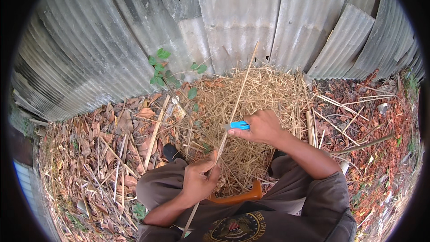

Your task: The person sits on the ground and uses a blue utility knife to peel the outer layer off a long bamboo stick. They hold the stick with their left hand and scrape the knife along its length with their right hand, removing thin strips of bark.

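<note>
My left hand (199, 180) grips a long thin bamboo strip (236, 101) near its lower end; the strip slants up and away toward the metal wall. My right hand (262, 127) holds a small knife with a blue handle (239, 125), its tip pressed against the strip higher up. Below my hands lies a heap of fine pale shavings (251, 94) between my knees. An orange curved object (244, 196) rests by my lap, partly hidden.
A wall of corrugated metal sheets (233, 18) stands close ahead. Dry brown leaves (94, 148) and loose bamboo slats (156, 132) cover the ground left and right. A small green plant (162, 74) grows at the wall's foot.
</note>
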Demonstrator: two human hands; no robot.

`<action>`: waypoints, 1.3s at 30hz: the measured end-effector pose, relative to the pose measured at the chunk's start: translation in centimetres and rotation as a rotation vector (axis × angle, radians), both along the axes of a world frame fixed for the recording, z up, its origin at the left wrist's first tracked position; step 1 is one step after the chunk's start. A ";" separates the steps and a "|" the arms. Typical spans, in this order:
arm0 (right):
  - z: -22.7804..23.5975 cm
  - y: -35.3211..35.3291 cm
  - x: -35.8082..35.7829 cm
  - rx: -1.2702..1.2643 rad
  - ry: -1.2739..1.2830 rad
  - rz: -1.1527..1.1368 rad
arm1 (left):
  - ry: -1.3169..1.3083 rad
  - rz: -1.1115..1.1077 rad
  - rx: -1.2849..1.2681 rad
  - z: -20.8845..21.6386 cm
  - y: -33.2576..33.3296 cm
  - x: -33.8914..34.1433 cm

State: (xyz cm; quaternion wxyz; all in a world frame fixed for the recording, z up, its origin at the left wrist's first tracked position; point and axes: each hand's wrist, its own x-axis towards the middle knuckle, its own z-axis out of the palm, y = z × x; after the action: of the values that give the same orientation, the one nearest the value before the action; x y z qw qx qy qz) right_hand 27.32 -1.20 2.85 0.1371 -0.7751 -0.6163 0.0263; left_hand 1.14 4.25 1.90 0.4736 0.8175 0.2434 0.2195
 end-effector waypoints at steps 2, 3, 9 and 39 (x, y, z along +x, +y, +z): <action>-0.7 0.0 -0.8 0.015 0.015 0.056 | -0.009 0.001 0.098 0.3 0.0 -0.2; -0.9 0.2 -0.1 0.024 -0.013 0.046 | 0.023 -0.010 0.129 0.4 0.0 0.1; -2.1 1.2 11.3 -0.014 0.098 -0.518 | 0.107 -0.135 0.141 1.5 -1.5 -1.0; -0.4 -1.5 2.5 0.143 0.276 -0.020 | -0.056 -0.093 -0.842 2.3 -0.7 0.6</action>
State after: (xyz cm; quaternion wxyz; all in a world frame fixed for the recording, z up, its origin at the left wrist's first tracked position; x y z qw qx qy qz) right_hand 29.79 -2.66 2.45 0.2757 -0.7585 -0.5840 0.0870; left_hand 1.75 3.59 4.17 0.7820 0.5564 0.2619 0.1012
